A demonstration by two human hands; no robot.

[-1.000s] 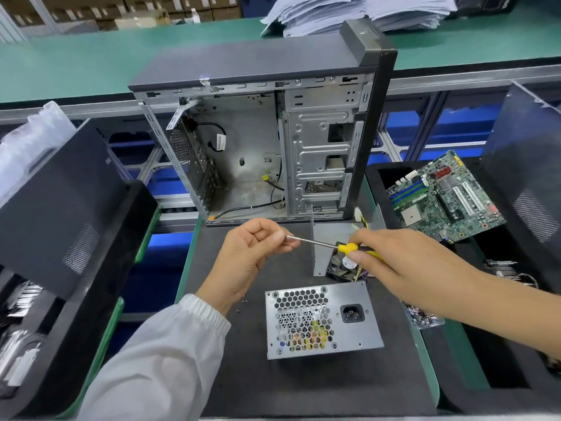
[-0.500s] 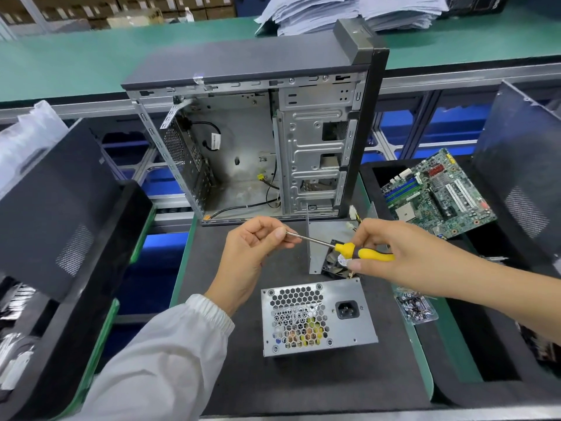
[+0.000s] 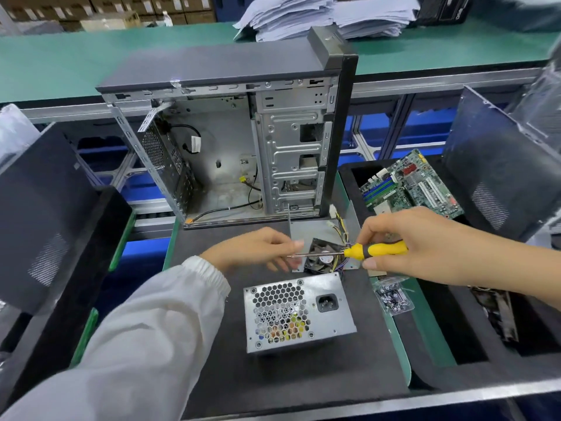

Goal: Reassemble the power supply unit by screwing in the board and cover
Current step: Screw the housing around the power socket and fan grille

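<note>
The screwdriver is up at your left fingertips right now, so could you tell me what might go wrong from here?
1. The screwdriver tip sits against the left hand; a slip could prick the fingertips.
2. Any screw there is too small to see; dropped, it could vanish on the dark mat.
3. The shaft hovers over the fan and its wires, which it could snag.

We cannot resolve the blurred left hand (image 3: pixel 258 250) fingertips, nor contents of the small clear plastic bag (image 3: pixel 393 296).
</note>
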